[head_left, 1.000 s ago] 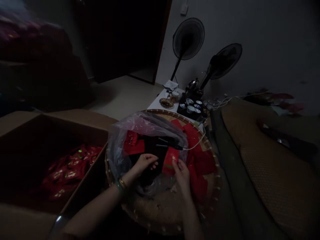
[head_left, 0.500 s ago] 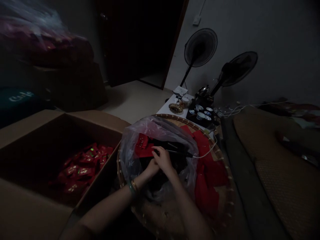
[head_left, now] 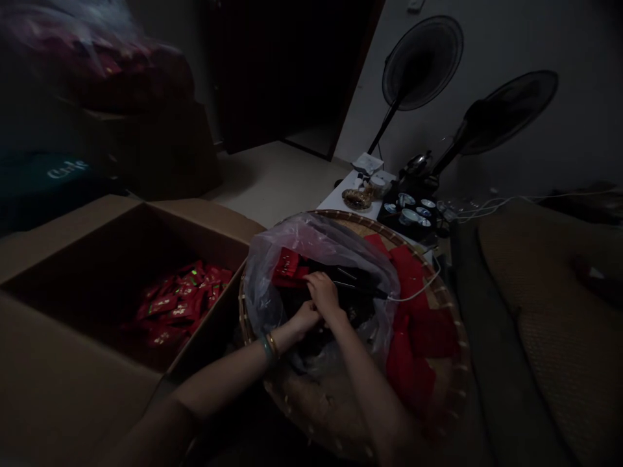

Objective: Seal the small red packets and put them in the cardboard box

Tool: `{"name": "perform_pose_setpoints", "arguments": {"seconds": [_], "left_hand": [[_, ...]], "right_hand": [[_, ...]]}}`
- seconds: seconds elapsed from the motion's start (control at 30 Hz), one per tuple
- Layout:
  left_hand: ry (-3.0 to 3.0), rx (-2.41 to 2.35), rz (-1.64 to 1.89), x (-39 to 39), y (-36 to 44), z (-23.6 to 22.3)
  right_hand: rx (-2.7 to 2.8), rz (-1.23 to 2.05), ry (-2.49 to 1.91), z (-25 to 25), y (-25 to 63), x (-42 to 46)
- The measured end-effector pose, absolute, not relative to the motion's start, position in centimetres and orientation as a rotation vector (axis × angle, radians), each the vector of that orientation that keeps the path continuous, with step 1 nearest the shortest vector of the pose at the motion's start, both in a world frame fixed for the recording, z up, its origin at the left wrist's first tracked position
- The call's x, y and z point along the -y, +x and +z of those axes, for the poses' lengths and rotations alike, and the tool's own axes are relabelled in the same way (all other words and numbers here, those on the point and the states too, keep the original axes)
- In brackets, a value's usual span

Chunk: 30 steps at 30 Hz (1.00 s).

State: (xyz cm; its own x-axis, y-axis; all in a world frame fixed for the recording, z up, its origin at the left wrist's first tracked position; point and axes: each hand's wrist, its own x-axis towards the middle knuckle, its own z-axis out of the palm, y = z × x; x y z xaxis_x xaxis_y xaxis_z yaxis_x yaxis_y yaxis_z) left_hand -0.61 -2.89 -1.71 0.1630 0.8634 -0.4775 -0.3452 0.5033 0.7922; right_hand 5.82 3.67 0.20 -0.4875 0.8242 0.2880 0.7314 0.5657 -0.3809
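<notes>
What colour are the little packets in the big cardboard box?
Red; the packets show best in the head view.

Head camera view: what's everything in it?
Round woven tray: one, tan, centre
Open cardboard box: one, brown, left
Shiny small packets: many, red, in box
Crumpled plastic bag: one, clear, on tray
Flat pieces: several, red, tray's right
Round fans: two, dark, by wall
Small round cups: several, white and blue, beyond tray
Stuffed plastic bag: one, clear and red, upper left
Woven mat: one, brown, right
Left hand: one, bare, over bag
Right hand: one, bare, over bag
</notes>
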Motion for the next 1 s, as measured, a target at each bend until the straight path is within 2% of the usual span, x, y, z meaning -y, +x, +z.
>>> {"name": "perform_pose_setpoints", "arguments": {"seconds": [0.13, 0.37, 0.57, 0.83, 1.0], "left_hand": [[0.474, -1.045, 0.942, 2.3, -1.6, -0.9], [0.486, -0.702, 0.833, 2.2, -2.9, 2.1], [0.693, -0.851, 0.861, 3.0, -1.6, 1.7], [0.73, -0.853, 0.854, 2.9, -1.5, 1.4], [0.715, -0.881, 0.872, 2.8, -1.4, 1.0]], "right_hand": [[2.137, 0.39, -1.077, 0.2, 9.2, -2.7], [1.918, 0.486, -1.13, 1.6, 14.9, 1.9], [1.652, 0.677, -1.284, 2.3, 15.6, 2.9], [1.949, 0.396, -1.355, 2.0, 14.1, 3.7], [1.968, 0.349, -1.33, 1.7, 14.2, 4.1]]}}
